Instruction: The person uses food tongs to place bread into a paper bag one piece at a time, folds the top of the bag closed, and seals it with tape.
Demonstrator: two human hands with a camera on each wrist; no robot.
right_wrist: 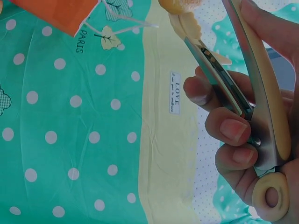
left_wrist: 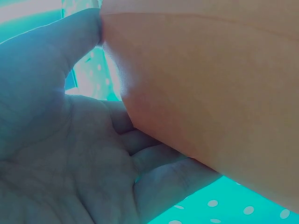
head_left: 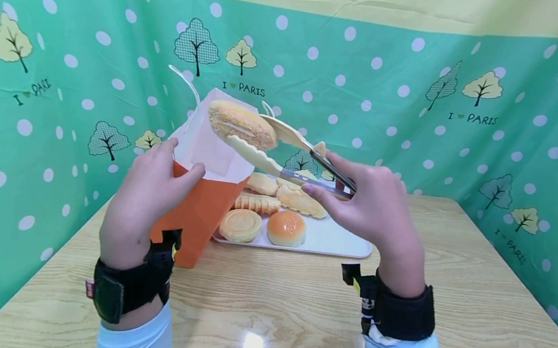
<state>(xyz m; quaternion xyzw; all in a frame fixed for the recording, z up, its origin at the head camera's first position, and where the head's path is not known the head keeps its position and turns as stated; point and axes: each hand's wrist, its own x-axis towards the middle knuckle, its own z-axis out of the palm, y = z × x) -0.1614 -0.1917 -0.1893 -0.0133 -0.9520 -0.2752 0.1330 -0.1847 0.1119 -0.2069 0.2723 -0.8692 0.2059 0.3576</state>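
My left hand (head_left: 141,199) holds an orange paper gift bag (head_left: 192,210) by its near rim, thumb on one side. The bag is tilted, its white inside and string handles showing. In the left wrist view, the fingers lie along the bag's wall (left_wrist: 201,84). My right hand (head_left: 375,207) grips a pair of tongs (head_left: 260,158) with cream tips and metal arms. Between the tips is an oval, crumb-coated bread roll (head_left: 243,125), held over the bag's mouth. In the right wrist view, fingers curl round the tongs' handles (right_wrist: 268,107); the roll is mostly cut off at the top.
Behind the bag, a white tray (head_left: 340,242) bears several breads, among them a glazed round bun (head_left: 286,229), a round flat pastry (head_left: 240,225) and a ridged loaf (head_left: 257,203). The bag hides the tray's left part. A green dotted curtain (head_left: 320,70) surrounds the wooden table (head_left: 306,307).
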